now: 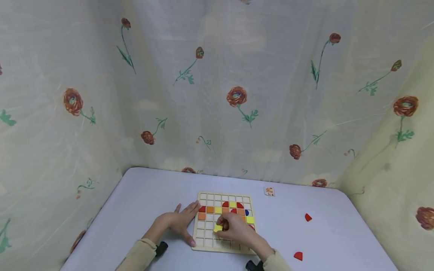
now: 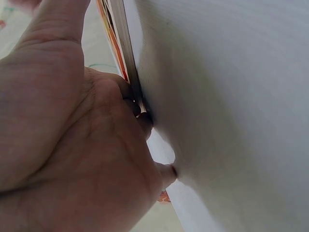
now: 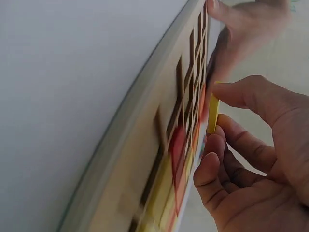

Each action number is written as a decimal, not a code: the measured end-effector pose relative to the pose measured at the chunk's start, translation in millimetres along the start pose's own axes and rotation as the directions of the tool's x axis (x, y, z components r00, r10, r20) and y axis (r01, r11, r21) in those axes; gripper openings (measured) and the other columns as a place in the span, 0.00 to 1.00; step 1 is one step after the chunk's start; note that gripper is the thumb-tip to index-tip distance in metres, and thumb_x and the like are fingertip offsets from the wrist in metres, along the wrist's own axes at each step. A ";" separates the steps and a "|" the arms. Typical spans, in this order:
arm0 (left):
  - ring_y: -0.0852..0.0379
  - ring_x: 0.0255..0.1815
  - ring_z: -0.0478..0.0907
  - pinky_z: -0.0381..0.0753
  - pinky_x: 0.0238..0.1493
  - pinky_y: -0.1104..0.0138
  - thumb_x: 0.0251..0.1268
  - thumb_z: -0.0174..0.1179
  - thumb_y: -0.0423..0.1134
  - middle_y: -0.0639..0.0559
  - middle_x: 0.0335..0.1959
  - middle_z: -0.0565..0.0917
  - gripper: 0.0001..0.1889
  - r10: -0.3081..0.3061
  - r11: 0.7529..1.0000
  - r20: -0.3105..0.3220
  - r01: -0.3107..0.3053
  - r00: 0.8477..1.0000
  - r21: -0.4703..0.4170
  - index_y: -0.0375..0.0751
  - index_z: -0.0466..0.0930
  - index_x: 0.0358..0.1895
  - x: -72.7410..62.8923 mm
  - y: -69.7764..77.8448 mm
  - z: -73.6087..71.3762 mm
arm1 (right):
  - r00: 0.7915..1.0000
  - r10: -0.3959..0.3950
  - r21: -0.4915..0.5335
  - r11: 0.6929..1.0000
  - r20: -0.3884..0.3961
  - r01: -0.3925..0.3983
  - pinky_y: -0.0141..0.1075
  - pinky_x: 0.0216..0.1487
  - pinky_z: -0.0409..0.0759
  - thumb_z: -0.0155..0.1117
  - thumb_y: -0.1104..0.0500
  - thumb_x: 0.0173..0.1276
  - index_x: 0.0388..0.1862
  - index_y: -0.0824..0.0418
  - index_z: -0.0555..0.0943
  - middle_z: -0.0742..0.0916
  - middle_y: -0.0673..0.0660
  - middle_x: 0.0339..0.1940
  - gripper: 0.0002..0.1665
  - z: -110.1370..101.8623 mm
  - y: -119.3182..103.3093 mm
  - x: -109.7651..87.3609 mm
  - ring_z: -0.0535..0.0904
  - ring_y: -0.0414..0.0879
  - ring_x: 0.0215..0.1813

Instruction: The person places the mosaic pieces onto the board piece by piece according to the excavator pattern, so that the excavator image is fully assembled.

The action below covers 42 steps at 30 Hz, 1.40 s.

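Observation:
A light wooden grid board (image 1: 209, 235) lies on the table, with red, orange, yellow and blue pieces set in some of its squares. My left hand (image 1: 184, 222) rests at the board's left edge, fingers spread and thumb near the lower left corner. In the left wrist view the fingertips of the left hand (image 2: 106, 140) meet the table beside the board's side. My right hand (image 1: 237, 229) pinches a yellow square tile (image 1: 217, 228) between thumb and fingers over the middle of the grid. The right wrist view shows this yellow tile (image 3: 213, 113) edge-on, raised off the board.
A small printed card (image 1: 269, 192) lies beyond the board's upper right corner. Two red quarter-round pieces lie on the white table (image 1: 271, 229) to the right, one farther red piece (image 1: 308, 217) and one nearer red piece (image 1: 298, 256). A flowered curtain (image 1: 217, 113) hangs behind the table.

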State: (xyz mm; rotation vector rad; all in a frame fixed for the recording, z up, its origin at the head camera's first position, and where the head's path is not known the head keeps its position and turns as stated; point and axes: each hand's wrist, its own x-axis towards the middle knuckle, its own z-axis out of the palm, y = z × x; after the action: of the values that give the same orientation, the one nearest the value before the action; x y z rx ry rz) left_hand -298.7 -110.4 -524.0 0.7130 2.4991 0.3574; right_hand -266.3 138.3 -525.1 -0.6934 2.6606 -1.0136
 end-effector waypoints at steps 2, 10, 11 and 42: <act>0.49 0.81 0.34 0.36 0.75 0.40 0.38 0.69 0.70 0.48 0.81 0.38 0.69 -0.004 1.000 0.006 0.004 1.000 0.003 0.42 0.38 0.78 0.5 0.1 -0.3 | 1.000 0.000 -0.006 1.000 0.010 0.000 0.26 0.31 0.75 0.74 0.53 0.56 0.37 0.56 0.82 0.81 0.47 0.29 0.13 7.2 -6.1 8.8 0.74 0.35 0.29; 0.50 0.81 0.33 0.35 0.75 0.40 0.41 0.70 0.68 0.47 0.81 0.37 0.67 -0.006 1.000 0.002 0.006 1.000 0.009 0.42 0.38 0.78 2.0 0.0 1.2 | 0.999 -0.010 -0.050 0.999 0.030 0.012 0.26 0.31 0.74 0.72 0.55 0.59 0.39 0.55 0.84 0.80 0.44 0.28 0.11 26.5 -17.0 33.8 0.73 0.35 0.29; 0.49 0.81 0.33 0.35 0.74 0.39 0.41 0.70 0.68 0.47 0.81 0.37 0.67 -0.003 1.000 0.001 0.003 1.000 0.011 0.42 0.38 0.78 2.2 -0.2 1.5 | 0.999 -0.013 -0.050 0.999 0.031 0.015 0.26 0.31 0.74 0.72 0.56 0.59 0.39 0.55 0.84 0.80 0.44 0.28 0.10 27.5 -17.3 36.0 0.73 0.35 0.30; 0.51 0.81 0.34 0.35 0.75 0.41 0.41 0.70 0.69 0.48 0.81 0.37 0.67 -0.028 0.999 0.016 0.027 0.999 0.022 0.42 0.38 0.78 0.5 3.6 -0.9 | 0.999 0.049 0.040 0.998 0.008 -0.049 0.30 0.35 0.73 0.71 0.56 0.59 0.41 0.58 0.80 0.82 0.52 0.37 0.13 -29.9 9.1 -31.1 0.74 0.45 0.38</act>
State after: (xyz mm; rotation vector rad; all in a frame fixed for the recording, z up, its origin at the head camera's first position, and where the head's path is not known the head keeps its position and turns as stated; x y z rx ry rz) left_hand -298.1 -107.2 -522.1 0.6868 2.4982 0.3129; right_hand -253.1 176.8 -508.2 -0.6195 2.6299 -1.0462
